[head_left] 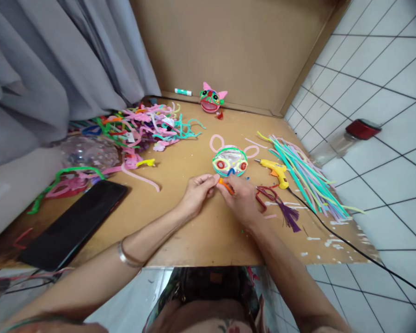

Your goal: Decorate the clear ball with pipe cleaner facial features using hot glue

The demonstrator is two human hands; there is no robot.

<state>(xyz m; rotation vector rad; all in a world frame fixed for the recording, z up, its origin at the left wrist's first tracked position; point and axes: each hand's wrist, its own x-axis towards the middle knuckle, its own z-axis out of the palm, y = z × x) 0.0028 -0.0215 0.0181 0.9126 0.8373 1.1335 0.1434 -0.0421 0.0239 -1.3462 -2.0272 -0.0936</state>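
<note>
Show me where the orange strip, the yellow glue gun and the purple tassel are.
Orange strip (226, 186), head view: its exposed middle.
Yellow glue gun (277, 168), head view: its body.
Purple tassel (290, 217), head view: its fringe.

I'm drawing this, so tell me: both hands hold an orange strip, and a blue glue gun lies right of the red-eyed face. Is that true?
Almost! The head view shows the glue gun is yellow, not blue. The rest fits: it lies right of the red-eyed face, and the left hand and right hand hold the orange strip.
</note>
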